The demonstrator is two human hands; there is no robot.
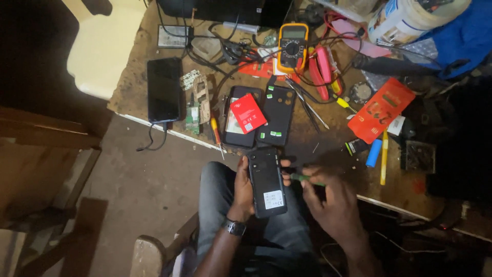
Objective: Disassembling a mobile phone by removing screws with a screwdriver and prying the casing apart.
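We hold the opened black phone (266, 180) over our lap, just below the edge of the workbench (134, 87), its back cover off and a white label showing near the lower end. Our left hand (242, 189) wraps the phone's left side, clasping it firmly, a wristwatch (234, 226) on that wrist. Our right hand (333, 197) pinches a green-handled screwdriver (303, 178), its tip meeting the phone's right edge near the top. Above the phone, on the bench, lies another phone body with a red battery (247, 113) resting on it, and just right of that a black back cover (278, 115). Farther up the bench from the phone sits a yellow multimeter (292, 47); to the upper left, a dark smartphone (164, 89) lies face up near the bench edge. We judge the main risk to be the driver tip slipping off the edge, since the phone is held in the air on one side only; that could scratch the board or jab our left fingers. Any screw freed here would likely drop into our lap or to the floor, and the dim light would make it hard to find.
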